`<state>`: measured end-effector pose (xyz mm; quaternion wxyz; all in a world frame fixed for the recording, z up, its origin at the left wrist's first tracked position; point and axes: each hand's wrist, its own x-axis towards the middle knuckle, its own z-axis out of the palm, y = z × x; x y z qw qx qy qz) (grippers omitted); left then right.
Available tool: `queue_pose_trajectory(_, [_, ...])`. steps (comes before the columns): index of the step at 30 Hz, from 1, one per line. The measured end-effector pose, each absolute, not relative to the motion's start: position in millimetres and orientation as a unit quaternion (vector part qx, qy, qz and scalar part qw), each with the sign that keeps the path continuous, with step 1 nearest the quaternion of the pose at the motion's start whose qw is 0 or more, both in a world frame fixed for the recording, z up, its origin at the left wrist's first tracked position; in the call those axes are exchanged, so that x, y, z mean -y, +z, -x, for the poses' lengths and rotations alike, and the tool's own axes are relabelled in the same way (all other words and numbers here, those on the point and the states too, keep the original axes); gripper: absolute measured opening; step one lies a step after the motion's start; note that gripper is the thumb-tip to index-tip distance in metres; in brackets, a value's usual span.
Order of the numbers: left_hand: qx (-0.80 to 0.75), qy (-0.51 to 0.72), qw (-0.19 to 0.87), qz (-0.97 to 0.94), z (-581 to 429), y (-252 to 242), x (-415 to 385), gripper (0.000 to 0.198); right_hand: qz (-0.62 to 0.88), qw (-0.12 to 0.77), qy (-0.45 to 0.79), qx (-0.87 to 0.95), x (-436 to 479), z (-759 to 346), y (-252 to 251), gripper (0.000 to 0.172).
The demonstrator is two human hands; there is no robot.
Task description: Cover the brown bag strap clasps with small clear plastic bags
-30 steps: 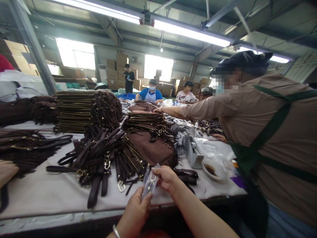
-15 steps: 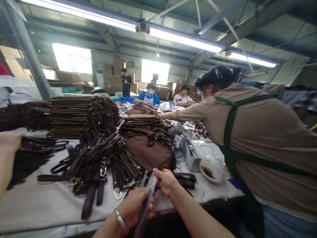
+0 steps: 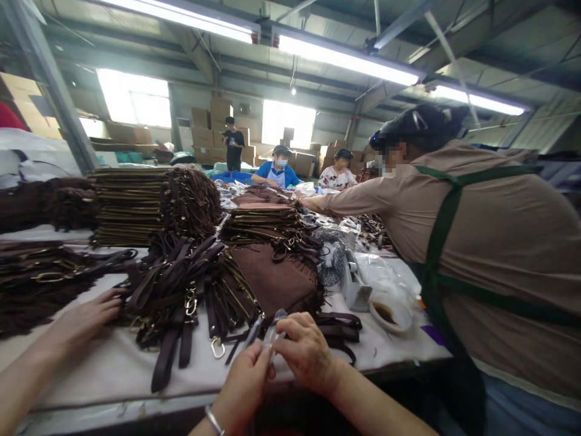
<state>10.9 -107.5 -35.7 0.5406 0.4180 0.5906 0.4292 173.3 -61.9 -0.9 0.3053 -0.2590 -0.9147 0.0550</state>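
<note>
Near the table's front edge, my left hand [image 3: 247, 378], with a silver bangle at its wrist, is closed on a strap wrapped in clear plastic [image 3: 271, 334]. My right hand [image 3: 305, 346] pinches the upper part of the same wrapped strap, close beside the left fingers. Just beyond both hands lie brown straps with gold zippers [image 3: 236, 284] and a brown fringed bag [image 3: 272, 278]. A pile of dark brown wrist straps [image 3: 167, 303] with gold clasps spreads to the left.
Another person's hand [image 3: 97, 312] reaches in from the left toward the straps. Stacked fringed bags [image 3: 129, 209] stand behind. At right are a bowl of brown liquid [image 3: 390, 316], a metal holder [image 3: 354, 284] and a leaning person in a green apron [image 3: 490, 242]. More people sit beyond.
My right hand has turned over the top of the wrapped strap, its fingers now curled. The other person's hand at left has moved right to the strap pile, and dark bags now lie behind it.
</note>
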Motion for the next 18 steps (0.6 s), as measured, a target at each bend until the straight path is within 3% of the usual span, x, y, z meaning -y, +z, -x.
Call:
queue_pose_trajectory(6, [-0.623,0.450,0.365,-0.526,-4.6,-27.2,123.4,0.038,0.197,0.148,0.038,0.969,32.4,-145.9,17.1,0.008])
queue_pose_trajectory(9, [-0.616,0.441,0.330,-0.563,-3.8,-28.4,127.6,0.026,0.206,0.091,0.089,0.970,24.3,-135.4,26.5,0.020])
queue_pose_trajectory(11, [-0.608,0.444,0.329,-0.570,-3.3,-29.4,127.0,0.021,0.193,0.056,0.112,0.973,19.5,-129.4,29.2,0.025])
queue_pose_trajectory(15, [-0.621,0.430,0.362,-0.546,-1.1,-27.2,122.0,0.022,0.146,0.050,0.117,0.981,13.3,-126.3,23.0,0.011])
queue_pose_trajectory(18, [-0.606,0.417,0.487,-0.471,1.5,-24.7,119.1,0.029,0.138,0.095,0.126,0.978,16.2,-132.3,14.9,0.014])
